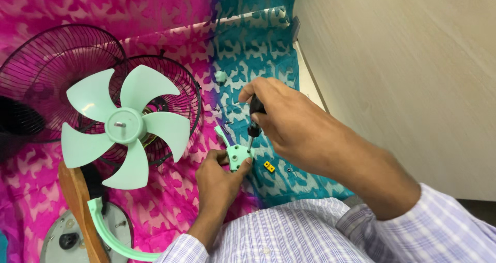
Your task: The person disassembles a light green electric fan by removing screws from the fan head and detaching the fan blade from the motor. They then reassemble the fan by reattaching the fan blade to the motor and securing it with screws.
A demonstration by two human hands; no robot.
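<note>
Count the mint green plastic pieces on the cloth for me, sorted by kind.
Fan blade: 1
Small bracket, held in the left hand with the screwdriver in the right hand on it: 1
Small cap: 1
Curved arm by the round base: 1
Total: 4

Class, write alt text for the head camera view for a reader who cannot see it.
A right hand drives a black-handled screwdriver into a small mint-green plastic part held by the left hand over a pink and teal cloth. A mint-green fan blade sits on its wire guard at left.
</note>
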